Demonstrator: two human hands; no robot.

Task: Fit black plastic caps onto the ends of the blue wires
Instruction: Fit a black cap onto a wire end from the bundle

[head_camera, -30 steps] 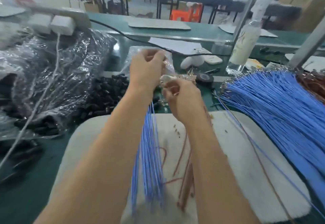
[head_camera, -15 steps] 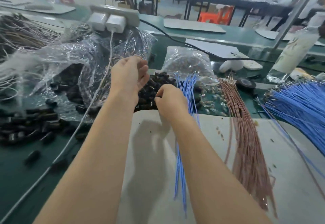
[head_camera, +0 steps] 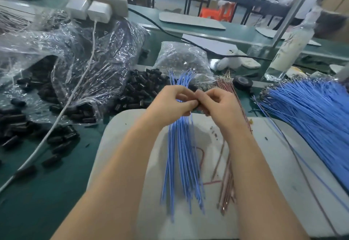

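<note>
Head view: both hands have come together over the far edge of the white pad (head_camera: 283, 155), fingertips touching. Half a second ago they were apart, the left hand (head_camera: 170, 105) reaching into the heap of black caps (head_camera: 139, 88) just beyond the pad while the right hand (head_camera: 219, 105) held the wires.

Now the left hand's fingers are curled round the bundle of blue wires (head_camera: 179, 155). Blue shows between those fingers, the far ends fan out past its knuckles, and the near ends lie spread down the pad. The right hand's thumb and forefinger are pressed together on a small dark piece where the two hands meet, most likely a black cap (head_camera: 196, 105). It is almost wholly covered, so which wire end it is going on cannot be seen.

I judge that a cap has been fetched from the heap and the fitting of one wire is under way; no capped end shows in the fan beyond the hands.

To the right lies a much larger sheaf of blue wire (head_camera: 311, 111), and some reddish wires (head_camera: 226, 183) lie on the pad beside the bundle. More caps spill from a crumpled plastic bag (head_camera: 85, 51) on the left.
</note>
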